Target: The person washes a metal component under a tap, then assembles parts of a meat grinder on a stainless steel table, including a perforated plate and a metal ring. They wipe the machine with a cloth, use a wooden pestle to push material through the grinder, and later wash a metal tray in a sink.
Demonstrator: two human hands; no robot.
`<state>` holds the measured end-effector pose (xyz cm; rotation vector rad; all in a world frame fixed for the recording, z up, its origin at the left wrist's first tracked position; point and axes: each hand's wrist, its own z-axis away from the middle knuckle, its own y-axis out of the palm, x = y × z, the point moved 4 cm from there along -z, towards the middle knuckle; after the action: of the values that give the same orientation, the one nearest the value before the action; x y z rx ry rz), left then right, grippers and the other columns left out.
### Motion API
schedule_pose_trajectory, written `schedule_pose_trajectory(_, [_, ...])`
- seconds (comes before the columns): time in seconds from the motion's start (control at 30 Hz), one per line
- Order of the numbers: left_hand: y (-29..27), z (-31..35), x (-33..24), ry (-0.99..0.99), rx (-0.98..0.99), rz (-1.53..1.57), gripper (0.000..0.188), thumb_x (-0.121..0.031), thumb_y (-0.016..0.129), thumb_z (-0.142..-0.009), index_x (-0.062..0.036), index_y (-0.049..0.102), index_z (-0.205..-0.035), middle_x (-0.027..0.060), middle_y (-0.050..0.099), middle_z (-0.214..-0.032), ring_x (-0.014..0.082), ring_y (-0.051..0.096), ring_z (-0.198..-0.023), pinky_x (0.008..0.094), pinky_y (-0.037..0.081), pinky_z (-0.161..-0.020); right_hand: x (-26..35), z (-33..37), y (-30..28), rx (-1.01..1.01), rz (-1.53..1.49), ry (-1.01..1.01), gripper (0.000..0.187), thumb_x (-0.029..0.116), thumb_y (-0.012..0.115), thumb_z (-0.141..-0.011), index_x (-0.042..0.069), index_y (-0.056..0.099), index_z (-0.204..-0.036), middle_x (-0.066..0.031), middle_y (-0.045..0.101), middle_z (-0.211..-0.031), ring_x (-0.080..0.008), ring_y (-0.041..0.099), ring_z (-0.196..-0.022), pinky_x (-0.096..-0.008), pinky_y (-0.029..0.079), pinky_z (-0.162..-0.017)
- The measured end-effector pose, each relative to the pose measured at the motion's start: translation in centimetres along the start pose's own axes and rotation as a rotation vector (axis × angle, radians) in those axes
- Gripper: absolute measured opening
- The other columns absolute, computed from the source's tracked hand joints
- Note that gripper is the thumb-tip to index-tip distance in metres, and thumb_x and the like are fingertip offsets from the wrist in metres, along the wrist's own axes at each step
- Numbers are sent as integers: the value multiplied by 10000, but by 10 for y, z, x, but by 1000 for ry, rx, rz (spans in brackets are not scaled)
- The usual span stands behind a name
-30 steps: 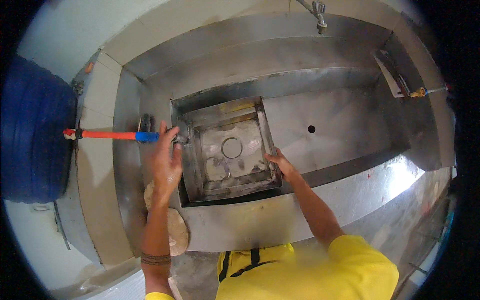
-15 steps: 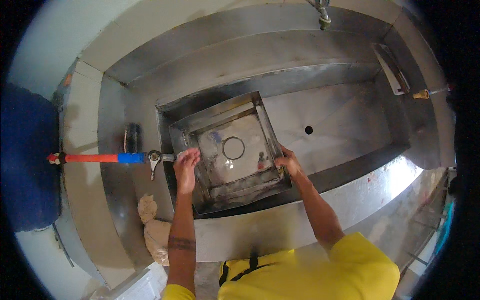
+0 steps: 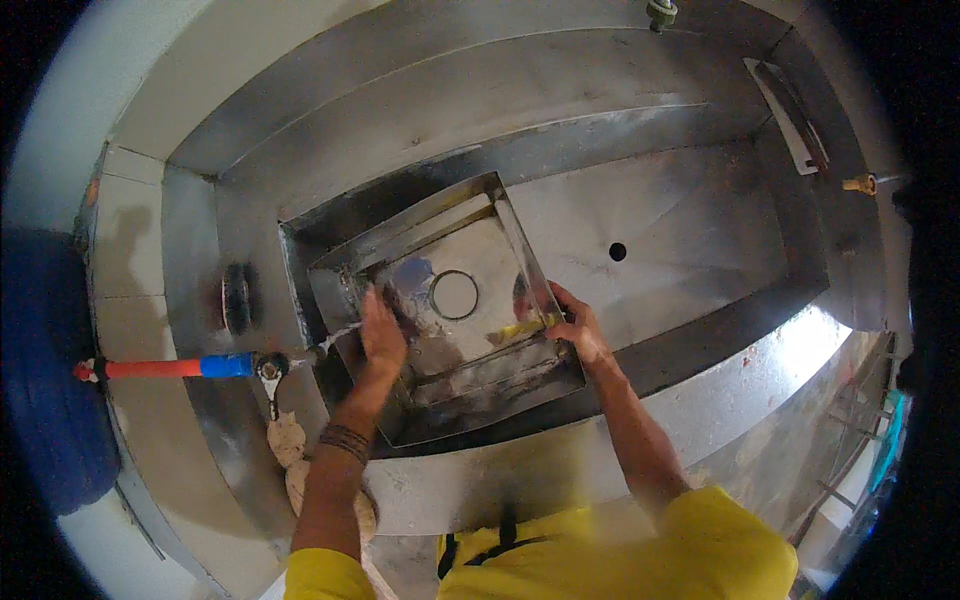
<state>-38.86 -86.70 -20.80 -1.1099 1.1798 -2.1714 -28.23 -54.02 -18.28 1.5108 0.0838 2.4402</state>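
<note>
A square, open stainless-steel box (image 3: pixel 527 245) with a stepped inner edge and a round ring in its shiny floor lies tilted in the left part of a metal sink (image 3: pixel 690 225). My right hand (image 3: pixel 580 330) grips the box's right wall, thumb inside and fingers hidden outside. Over the left inner side reaches my left hand (image 3: pixel 383 338), its fingers stretched out and holding nothing. Beside that hand, a thin spray of water comes from a tap (image 3: pixel 268 368) on a red and blue pipe (image 3: pixel 165 368). Wet marks and reflections cover the box's floor.
A dark oval brush-like thing (image 3: pixel 236 298) sits on the left ledge. Tan lumpy pieces (image 3: pixel 287 438) lie by my left forearm. The sink's drain hole (image 3: pixel 617 252) is right of the box. Another tap (image 3: pixel 661 14) hangs behind; a brass fitting (image 3: pixel 860 184) is at right.
My left hand has gone from beside the tap's mouth to the box's left inner side, fingers now flatter. My right hand keeps its grip. The whole view has shifted slightly.
</note>
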Motion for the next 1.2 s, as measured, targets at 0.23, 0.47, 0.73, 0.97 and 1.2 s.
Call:
schedule_pose_trajectory(0.23, [50,-5,-56,-437,-67,815,879,-489,523,-972,106,183,-1522,315,157,-1600,454,104,-1504,528,137,-1217,-3,-14,-10,114,197,-35,988,155,711,-581,-1,402,-1507,-182,549,-1422,-306,513,-1299,-380,384,-1094])
schedule_pose_trajectory(0.47, [26,-111,-67,-581,-314,744,841,-430,555,-966,76,195,-1533,372,132,-1578,505,112,-1486,611,157,-1183,-20,-15,-1,125,149,43,809,143,717,-561,13,556,-1343,-69,571,-1178,-237,533,-1121,-339,406,-1006])
schedule_pose_trajectory(0.73, [-42,-127,-142,18,-365,1063,736,-262,584,-935,19,262,-1533,287,227,-1585,454,214,-1475,551,185,-1198,-31,-11,33,78,-17,64,930,160,773,-768,25,301,-1558,-165,409,-1531,-293,330,-1436,-382,228,-1186])
schedule_pose_trajectory(0.97, [-37,18,-131,612,117,1220,637,-176,620,-926,-72,349,-1493,224,345,-1536,416,325,-1425,511,276,-1166,-36,-15,40,-38,11,-40,813,227,749,-864,29,344,-1540,-151,426,-1527,-273,315,-1448,-390,227,-1189])
schedule_pose_trajectory(1.2, [34,65,-42,293,222,1107,579,-390,602,-973,-72,444,-1430,287,408,-1464,439,448,-1313,503,368,-1105,-24,-15,38,6,-103,-165,931,77,745,-666,48,384,-1524,-115,482,-1458,-258,413,-1383,-371,313,-1154])
